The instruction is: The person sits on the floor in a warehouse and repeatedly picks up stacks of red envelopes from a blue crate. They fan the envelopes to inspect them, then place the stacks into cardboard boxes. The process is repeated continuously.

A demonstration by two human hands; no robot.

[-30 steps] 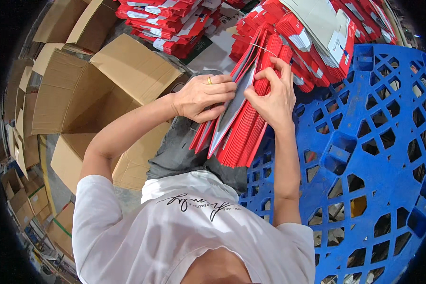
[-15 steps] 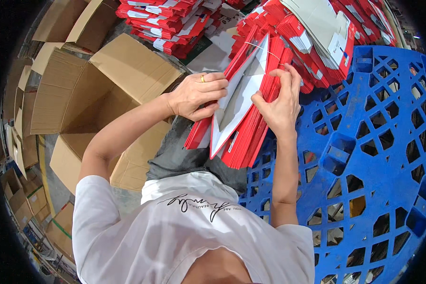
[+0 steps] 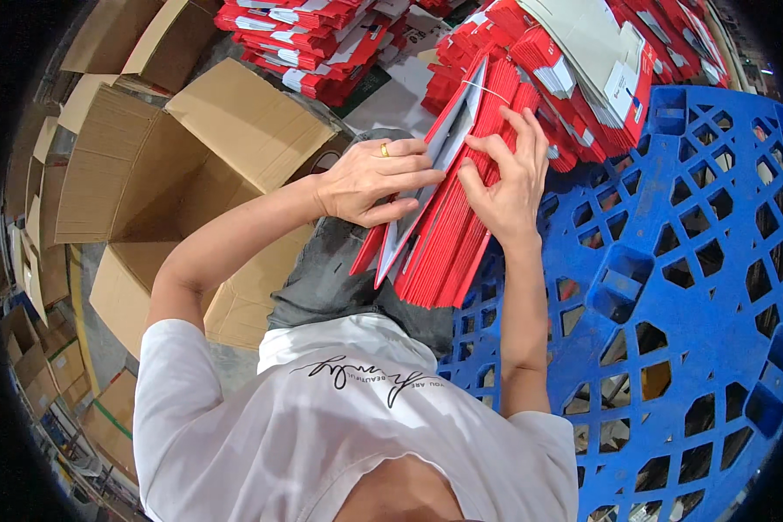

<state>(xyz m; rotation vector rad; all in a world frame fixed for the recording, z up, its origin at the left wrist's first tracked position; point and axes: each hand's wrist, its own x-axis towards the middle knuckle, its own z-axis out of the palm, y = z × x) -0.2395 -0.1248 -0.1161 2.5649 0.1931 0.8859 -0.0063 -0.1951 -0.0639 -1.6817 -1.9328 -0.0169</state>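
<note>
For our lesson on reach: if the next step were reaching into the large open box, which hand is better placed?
Probably the left hand, nearer the box; the right hand is across the red bundle, nearer the blue pallet.

- Folded bundle (image 3: 448, 248): red, with white inside
- Stack behind (image 3: 317, 43): red and white
- Pallet (image 3: 654, 209): blue, lattice pattern
- Open box (image 3: 244, 122): plain brown
- Shirt (image 3: 322, 435): white with black script
- Trousers (image 3: 317, 274): dark grey
- Ring (image 3: 384, 150): gold

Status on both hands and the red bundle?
Left hand, right hand both on red bundle. Bundle parted at left, thin band across far end. Nothing visibly blocking hands.
</note>
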